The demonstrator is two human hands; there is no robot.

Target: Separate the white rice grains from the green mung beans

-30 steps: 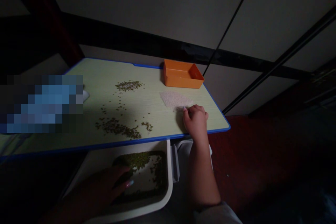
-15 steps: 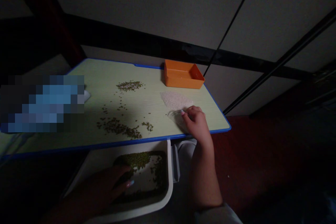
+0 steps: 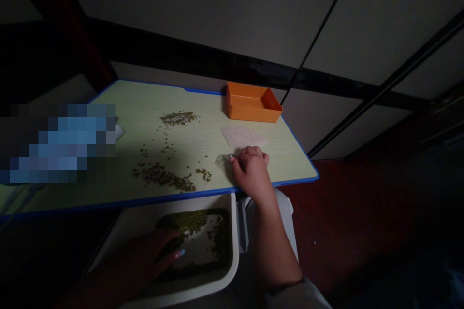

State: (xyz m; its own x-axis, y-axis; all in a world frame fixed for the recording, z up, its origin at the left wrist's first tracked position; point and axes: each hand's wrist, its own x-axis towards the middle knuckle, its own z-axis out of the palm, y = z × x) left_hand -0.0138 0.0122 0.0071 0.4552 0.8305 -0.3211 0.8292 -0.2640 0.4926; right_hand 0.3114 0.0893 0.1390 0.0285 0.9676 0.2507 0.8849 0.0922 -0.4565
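Low in the view, my left hand (image 3: 155, 253) reaches into a white drawer (image 3: 235, 231) under the table edge. Its thumb and fingers are apart, near small green grains (image 3: 194, 221) that look like beans or peppercorns. My right hand (image 3: 252, 171) is over the table near its front edge, fingers curled round a clear plastic container (image 3: 223, 161) with a curved rim. The hand hides most of this container, so its full shape cannot be made out. Just behind the knuckles lies a heap of white grains (image 3: 241, 136) like rice.
An orange open box (image 3: 253, 113) stands at the back right of the pale green, blue-edged table (image 3: 290, 159). Green grains lie in a far pile (image 3: 179, 118) and a near pile (image 3: 163, 176). A blurred-out patch (image 3: 61, 145) covers something at left. Behind is a wall (image 3: 203, 9).
My right hand has moved left along the table's front edge with the clear container, toward the green grains. My left hand and the piles look the same.
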